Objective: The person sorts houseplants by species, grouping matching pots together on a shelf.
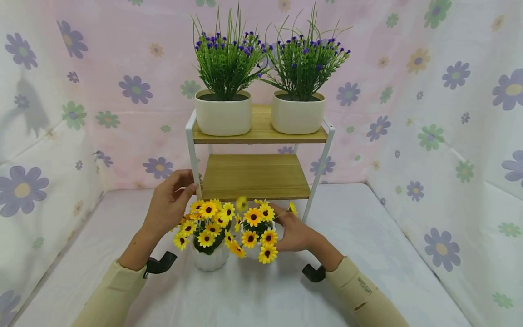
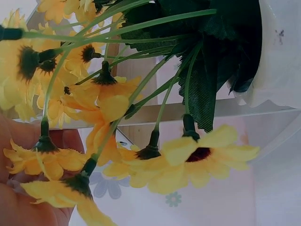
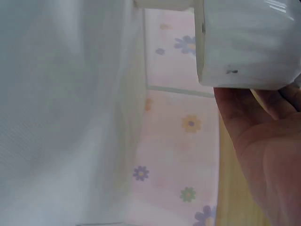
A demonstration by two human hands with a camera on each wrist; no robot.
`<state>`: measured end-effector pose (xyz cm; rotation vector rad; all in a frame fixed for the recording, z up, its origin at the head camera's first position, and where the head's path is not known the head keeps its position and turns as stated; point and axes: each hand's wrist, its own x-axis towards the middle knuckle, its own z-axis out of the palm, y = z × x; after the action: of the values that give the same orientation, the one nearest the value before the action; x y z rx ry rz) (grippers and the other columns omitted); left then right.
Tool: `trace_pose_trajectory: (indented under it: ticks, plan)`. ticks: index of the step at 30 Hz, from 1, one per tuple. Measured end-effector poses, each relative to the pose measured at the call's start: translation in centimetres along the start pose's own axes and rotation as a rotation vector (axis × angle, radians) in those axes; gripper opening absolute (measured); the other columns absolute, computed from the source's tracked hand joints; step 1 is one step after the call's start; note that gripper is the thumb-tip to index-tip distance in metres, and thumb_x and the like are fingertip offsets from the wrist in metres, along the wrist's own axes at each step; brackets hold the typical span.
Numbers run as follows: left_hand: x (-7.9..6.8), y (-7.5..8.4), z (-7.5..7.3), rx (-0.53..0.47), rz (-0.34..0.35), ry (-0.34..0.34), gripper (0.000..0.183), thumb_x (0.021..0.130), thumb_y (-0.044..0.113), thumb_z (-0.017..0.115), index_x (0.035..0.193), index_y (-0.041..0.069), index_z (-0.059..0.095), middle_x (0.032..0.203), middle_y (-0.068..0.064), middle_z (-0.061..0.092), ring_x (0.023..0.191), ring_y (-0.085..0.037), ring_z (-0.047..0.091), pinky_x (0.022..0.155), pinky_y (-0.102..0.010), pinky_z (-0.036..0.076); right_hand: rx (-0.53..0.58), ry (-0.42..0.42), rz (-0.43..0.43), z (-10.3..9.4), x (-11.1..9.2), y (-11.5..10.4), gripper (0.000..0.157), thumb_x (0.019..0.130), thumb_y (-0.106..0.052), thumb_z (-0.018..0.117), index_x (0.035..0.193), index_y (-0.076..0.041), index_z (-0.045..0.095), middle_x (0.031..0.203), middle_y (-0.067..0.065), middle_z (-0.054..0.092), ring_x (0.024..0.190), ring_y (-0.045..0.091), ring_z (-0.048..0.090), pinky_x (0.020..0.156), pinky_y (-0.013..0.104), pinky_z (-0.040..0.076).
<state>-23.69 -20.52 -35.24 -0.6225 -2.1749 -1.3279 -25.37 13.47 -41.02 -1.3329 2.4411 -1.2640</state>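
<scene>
My right hand (image 1: 295, 230) holds a white pot (image 3: 249, 44) of yellow daisy-like flowers (image 1: 253, 217) from its right side. The right wrist view shows this pot's base raised off the white cloth. Beside it on the left is a second white ribbed pot (image 1: 210, 260) with similar yellow flowers (image 1: 208, 209). My left hand (image 1: 166, 202) grips the left white post of a two-tier shelf rack (image 1: 194, 156), its fingertips partly behind the post. Flower heads (image 2: 202, 153) cover much of the left wrist view, where only part of that hand shows.
Two cream planters (image 1: 223, 117) with purple flowers and grass stand on the rack's top wooden board (image 1: 261, 131). Below is a bare lower board (image 1: 255, 177). White cloth (image 1: 367, 254) covers the table; flower-patterned fabric (image 1: 135, 54) surrounds it at the back and sides.
</scene>
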Motion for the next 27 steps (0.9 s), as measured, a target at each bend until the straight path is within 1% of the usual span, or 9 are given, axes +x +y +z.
trace_pose_trajectory:
  ticks: [4, 7, 10, 12, 15, 18, 21, 23, 27]
  plan:
    - [0.0, -0.1, 0.0, 0.004, -0.003, 0.001, 0.027, 0.099, 0.000, 0.058, 0.126, 0.000, 0.058, 0.110, -0.009, 0.066, 0.098, -0.014, 0.066, 0.084, -0.013, 0.054, 0.009, 0.024, 0.023, -0.8, -0.2, -0.7, 0.086, 0.074, -0.035, 0.087, 0.147, -0.025, 0.042, 0.146, -0.010, 0.045, 0.137, 0.012, 0.043, 0.113, 0.049, 0.038]
    - [0.0, 0.0, -0.1, 0.001, -0.005, 0.003, 0.027, 0.099, 0.001, 0.059, 0.126, 0.001, 0.058, 0.111, -0.010, 0.066, 0.098, -0.014, 0.066, 0.084, -0.014, 0.054, 0.046, 0.058, -0.012, -1.4, -0.3, -1.1, 0.087, 0.072, -0.030, 0.089, 0.147, -0.024, 0.044, 0.145, -0.008, 0.047, 0.137, 0.014, 0.044, 0.114, 0.050, 0.036]
    - [0.0, 0.1, -0.1, -0.007, -0.005, 0.003, 0.028, 0.099, 0.001, 0.059, 0.126, 0.001, 0.058, 0.111, -0.010, 0.066, 0.098, -0.013, 0.066, 0.083, -0.014, 0.054, 0.063, 0.083, -0.050, -2.1, -0.4, -1.5, 0.086, 0.072, -0.030, 0.090, 0.144, -0.023, 0.044, 0.141, -0.006, 0.050, 0.136, 0.016, 0.046, 0.115, 0.050, 0.035]
    - [0.0, 0.1, -0.1, -0.009, -0.003, 0.003, 0.027, 0.099, 0.001, 0.059, 0.126, 0.000, 0.058, 0.111, -0.009, 0.066, 0.098, -0.013, 0.066, 0.083, -0.014, 0.054, 0.084, 0.096, -0.052, -2.6, -0.5, -1.9, 0.084, 0.072, -0.027, 0.089, 0.143, -0.024, 0.045, 0.139, -0.006, 0.051, 0.135, 0.016, 0.046, 0.116, 0.049, 0.034]
    - [-0.1, 0.0, 0.0, -0.010, -0.003, 0.002, 0.027, 0.099, 0.001, 0.058, 0.126, 0.001, 0.058, 0.112, -0.009, 0.066, 0.098, -0.014, 0.066, 0.084, -0.014, 0.054, 0.093, 0.116, -0.059, -3.3, -0.7, -2.3, 0.078, 0.073, -0.026, 0.088, 0.139, -0.022, 0.048, 0.134, -0.005, 0.056, 0.129, 0.017, 0.052, 0.113, 0.047, 0.039]
    - [0.0, -0.1, 0.0, -0.008, -0.005, 0.003, 0.027, 0.099, 0.002, 0.058, 0.126, 0.004, 0.059, 0.112, -0.009, 0.066, 0.098, -0.014, 0.066, 0.084, -0.014, 0.054, 0.110, 0.140, -0.072, -4.0, -0.7, -2.6, 0.071, 0.074, -0.021, 0.087, 0.136, -0.017, 0.052, 0.126, -0.002, 0.062, 0.117, 0.019, 0.061, 0.105, 0.042, 0.049]
    - [0.0, 0.0, 0.0, -0.007, -0.009, 0.005, 0.028, 0.099, 0.002, 0.059, 0.126, 0.008, 0.059, 0.112, -0.007, 0.066, 0.099, -0.014, 0.066, 0.084, -0.014, 0.054, 0.090, 0.176, -0.063, -4.6, -0.7, -2.8, 0.068, 0.075, -0.025, 0.085, 0.134, -0.016, 0.053, 0.120, -0.002, 0.065, 0.105, 0.019, 0.065, 0.095, 0.037, 0.055]
    - [-0.1, 0.1, 0.0, -0.008, -0.005, 0.006, 0.028, 0.098, 0.001, 0.059, 0.126, 0.008, 0.060, 0.112, -0.007, 0.066, 0.099, -0.015, 0.066, 0.084, -0.014, 0.054, 0.088, 0.202, -0.051, -5.0, -0.6, -3.0, 0.069, 0.076, -0.027, 0.085, 0.135, -0.014, 0.053, 0.119, -0.001, 0.065, 0.104, 0.019, 0.065, 0.093, 0.036, 0.056]
    - [0.0, 0.2, 0.0, -0.032, 0.016, 0.005, 0.029, 0.098, -0.002, 0.059, 0.126, 0.006, 0.060, 0.112, -0.010, 0.067, 0.099, -0.018, 0.067, 0.083, -0.014, 0.054, 0.054, 0.273, -0.007, -5.7, -0.3, -3.3, 0.060, 0.076, -0.030, 0.085, 0.127, -0.012, 0.059, 0.109, -0.001, 0.069, 0.094, 0.019, 0.066, 0.086, 0.035, 0.058]
